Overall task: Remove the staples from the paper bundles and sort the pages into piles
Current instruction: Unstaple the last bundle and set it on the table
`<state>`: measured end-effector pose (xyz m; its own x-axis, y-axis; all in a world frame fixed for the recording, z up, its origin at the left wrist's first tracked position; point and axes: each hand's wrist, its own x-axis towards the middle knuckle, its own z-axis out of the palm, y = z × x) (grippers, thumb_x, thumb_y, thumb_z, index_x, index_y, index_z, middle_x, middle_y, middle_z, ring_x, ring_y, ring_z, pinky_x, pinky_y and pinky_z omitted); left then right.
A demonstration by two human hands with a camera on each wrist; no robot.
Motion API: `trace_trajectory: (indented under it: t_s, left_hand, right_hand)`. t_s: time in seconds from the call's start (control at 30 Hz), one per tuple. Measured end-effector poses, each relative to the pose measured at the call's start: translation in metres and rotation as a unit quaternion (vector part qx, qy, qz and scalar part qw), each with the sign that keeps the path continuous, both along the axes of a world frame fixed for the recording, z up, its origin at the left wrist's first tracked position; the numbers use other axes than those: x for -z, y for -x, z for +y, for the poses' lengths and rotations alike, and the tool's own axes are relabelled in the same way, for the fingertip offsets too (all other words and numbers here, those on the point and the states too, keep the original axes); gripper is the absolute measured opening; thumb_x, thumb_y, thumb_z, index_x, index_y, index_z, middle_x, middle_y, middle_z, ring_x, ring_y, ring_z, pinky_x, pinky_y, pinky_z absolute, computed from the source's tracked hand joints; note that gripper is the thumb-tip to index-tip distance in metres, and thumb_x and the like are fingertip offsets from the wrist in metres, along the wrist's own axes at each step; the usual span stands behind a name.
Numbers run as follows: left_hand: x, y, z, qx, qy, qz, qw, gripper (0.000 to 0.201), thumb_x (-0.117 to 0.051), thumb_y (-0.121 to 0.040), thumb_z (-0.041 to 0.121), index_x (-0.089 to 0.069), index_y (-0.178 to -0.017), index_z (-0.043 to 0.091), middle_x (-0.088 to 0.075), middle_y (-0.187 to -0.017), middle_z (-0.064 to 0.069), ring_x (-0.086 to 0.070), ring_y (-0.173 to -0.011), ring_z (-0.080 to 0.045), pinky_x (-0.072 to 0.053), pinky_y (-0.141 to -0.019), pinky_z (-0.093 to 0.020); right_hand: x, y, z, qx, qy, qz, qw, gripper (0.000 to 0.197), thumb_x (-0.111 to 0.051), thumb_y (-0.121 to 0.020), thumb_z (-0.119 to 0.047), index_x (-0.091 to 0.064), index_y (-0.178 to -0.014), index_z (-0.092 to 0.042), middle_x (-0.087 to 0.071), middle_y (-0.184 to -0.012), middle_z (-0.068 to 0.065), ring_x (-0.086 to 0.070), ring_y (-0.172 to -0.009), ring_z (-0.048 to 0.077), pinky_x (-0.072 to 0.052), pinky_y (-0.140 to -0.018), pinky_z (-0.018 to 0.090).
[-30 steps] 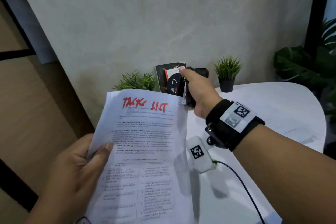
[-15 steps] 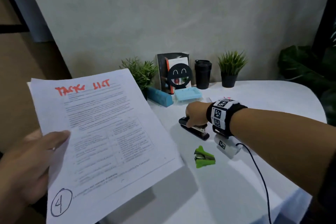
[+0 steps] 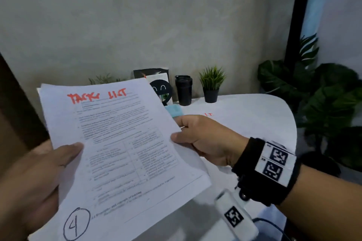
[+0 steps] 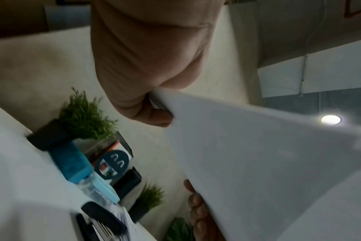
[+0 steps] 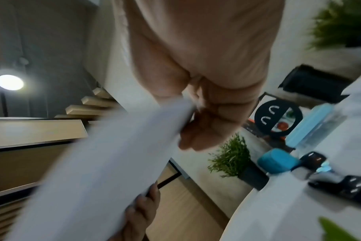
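Observation:
A white paper bundle, headed "TASK LIST" in red and marked with a circled 4 at its lower left, is held up in front of me above the table's near left edge. My left hand grips its left edge, thumb on top. My right hand pinches its right edge, thumb on the top sheet and fingers behind. Seen from the wrists, the bundle is blurred. A black stapler lies on the white table, with a green staple remover near it. Another sheet with red lettering lies flat on the table.
Along the wall stand two small potted plants, a black cup, a booklet with a black smiley disc, and blue boxes. Large leafy plants fill the right side. Wooden floor lies to the left.
My right hand let go of the stapler on the table and came back to take the bundle's right edge. The left hand has brought the bundle back toward the centre.

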<state>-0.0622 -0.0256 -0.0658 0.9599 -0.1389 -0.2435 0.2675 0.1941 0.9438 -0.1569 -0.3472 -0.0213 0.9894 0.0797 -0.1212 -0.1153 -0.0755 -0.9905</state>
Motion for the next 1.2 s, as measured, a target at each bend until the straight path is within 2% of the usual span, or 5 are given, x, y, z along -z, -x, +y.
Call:
trace_trajectory:
  t_s: [0.13,0.33,0.73,0.93,1.2]
  left_hand:
    - [-0.034,0.043,-0.09,0.041,-0.059,-0.097,0.993,0.02,-0.051,-0.105,0.009,-0.07,-0.105,0.012,-0.079,-0.081,-0.003,-0.074,-0.06,-0.01,-0.061,-0.064,-0.028]
    - [-0.049,0.058,-0.174,0.112,-0.097,-0.005,0.989,0.019,-0.058,-0.104,0.011,-0.061,-0.119,0.001,-0.062,-0.098,-0.018,-0.068,-0.074,-0.022,-0.063,-0.06,-0.027]
    - [-0.009,0.041,-0.306,0.165,-0.203,0.147,0.954,0.045,-0.063,-0.1,0.027,-0.052,-0.137,0.004,-0.045,-0.143,-0.02,-0.053,-0.131,-0.041,-0.045,-0.109,-0.051]
    - [-0.004,0.037,-0.331,0.113,-0.129,0.19,0.967,0.021,-0.053,-0.103,0.014,-0.045,-0.121,0.009,-0.033,-0.157,-0.024,-0.069,-0.078,-0.037,-0.052,-0.058,-0.045]
    - [0.004,0.026,-0.331,0.113,-0.166,0.184,0.962,0.007,-0.054,-0.099,0.015,-0.055,-0.103,0.009,-0.056,-0.114,-0.019,-0.063,-0.077,-0.029,-0.05,-0.064,-0.039]
  right_hand:
    - [-0.001,0.017,-0.07,0.17,0.007,-0.022,0.985,0.013,-0.061,-0.097,-0.007,-0.069,-0.104,0.0,-0.076,-0.095,0.019,-0.072,-0.075,0.028,-0.063,-0.068,0.041]
    - [0.007,-0.002,-0.201,0.316,0.21,0.015,0.925,0.011,-0.064,-0.094,-0.009,-0.073,-0.095,-0.002,-0.074,-0.098,0.022,-0.072,-0.083,0.035,-0.06,-0.075,0.044]
    - [0.064,-0.033,-0.245,0.116,0.579,0.182,0.786,0.054,-0.05,-0.094,-0.059,-0.066,-0.111,-0.01,-0.064,-0.109,0.007,-0.061,-0.102,0.027,-0.051,-0.093,0.036]
    - [0.064,-0.038,-0.248,0.125,0.577,0.187,0.785,0.062,-0.068,-0.082,-0.062,-0.065,-0.119,-0.012,-0.066,-0.111,0.006,-0.06,-0.099,0.024,-0.048,-0.083,0.03]
    - [0.059,-0.052,-0.248,0.138,0.554,0.209,0.794,0.063,-0.075,-0.081,-0.054,-0.064,-0.128,-0.012,-0.064,-0.13,0.006,-0.06,-0.114,0.025,-0.048,-0.093,0.03]
